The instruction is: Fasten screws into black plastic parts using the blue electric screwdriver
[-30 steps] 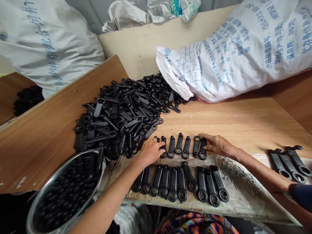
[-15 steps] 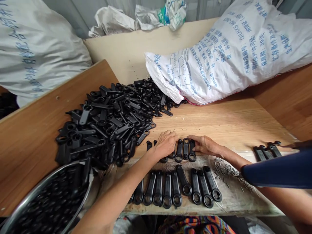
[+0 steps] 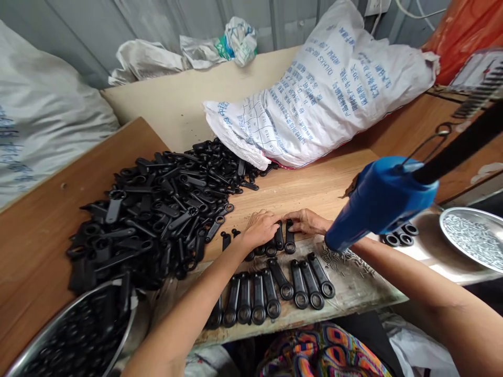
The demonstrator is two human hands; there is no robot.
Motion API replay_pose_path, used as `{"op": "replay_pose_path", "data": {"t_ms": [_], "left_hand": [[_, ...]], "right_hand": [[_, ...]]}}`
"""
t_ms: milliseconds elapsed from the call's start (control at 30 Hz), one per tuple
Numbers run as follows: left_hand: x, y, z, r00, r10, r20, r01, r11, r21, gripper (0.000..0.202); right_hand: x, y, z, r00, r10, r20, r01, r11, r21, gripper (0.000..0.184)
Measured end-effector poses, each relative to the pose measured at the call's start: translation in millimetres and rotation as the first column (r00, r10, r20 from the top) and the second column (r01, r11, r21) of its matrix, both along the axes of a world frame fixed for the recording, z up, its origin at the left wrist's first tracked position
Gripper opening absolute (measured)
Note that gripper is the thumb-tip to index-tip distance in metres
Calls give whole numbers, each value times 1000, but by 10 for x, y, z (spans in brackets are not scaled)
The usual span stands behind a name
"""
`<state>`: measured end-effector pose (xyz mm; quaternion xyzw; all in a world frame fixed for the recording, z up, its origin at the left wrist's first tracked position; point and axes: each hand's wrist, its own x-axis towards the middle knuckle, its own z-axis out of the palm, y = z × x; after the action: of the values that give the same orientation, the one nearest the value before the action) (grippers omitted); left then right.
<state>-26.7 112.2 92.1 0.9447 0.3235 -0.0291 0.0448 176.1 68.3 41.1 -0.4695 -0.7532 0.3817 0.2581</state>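
Observation:
Black plastic crank handles, each with a ring at one end, lie in two rows at the table's front. My left hand (image 3: 261, 229) is over the back row, fingers bent down onto the top of a crank handle (image 3: 279, 238); the palm hides several others. Facing it, my right hand (image 3: 308, 222) has thumb and fingertips closed at the top of the row's right-end crank handle (image 3: 290, 241). Nearer me lies the front row of crank handles (image 3: 258, 298), rings toward me. Small metal pins (image 3: 346, 259) are scattered under the hanging blue power screwdriver (image 3: 377, 204), right of my right hand.
A big heap of black handles (image 3: 157, 209) spreads at the left. A metal bowl (image 3: 135, 319) of small black parts stands front left. A white printed sack (image 3: 314, 89) lies at the back. On the right are a dish of screws (image 3: 477, 235) and black rings (image 3: 401, 235).
The view has swung to the right, bringing the blue screwdriver and the dish into sight. My hands have drawn slightly closer together over the back row.

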Motion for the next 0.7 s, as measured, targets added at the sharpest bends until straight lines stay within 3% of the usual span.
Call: {"op": "replay_pose_path", "data": {"t_ms": [167,300,500,700], "left_hand": [[310,90,-21,988,86,-132,-97,992,-85,24],[593,135,16,985,76,-155,-92,991,-98,27],[912,56,34,985,-133,-113,126,990,-71,20],[621,-234,-72,935,-351,-56,348,936,-58,28]], "right_hand": [[268,-78,97,975,-93,200,77,993,85,16],[514,-119,140,924,-187,335,152,980,128,14],[693,-59,175,856,-276,438,238,961,141,18],[566,25,266,847,-232,478,212,973,95,21]]}}
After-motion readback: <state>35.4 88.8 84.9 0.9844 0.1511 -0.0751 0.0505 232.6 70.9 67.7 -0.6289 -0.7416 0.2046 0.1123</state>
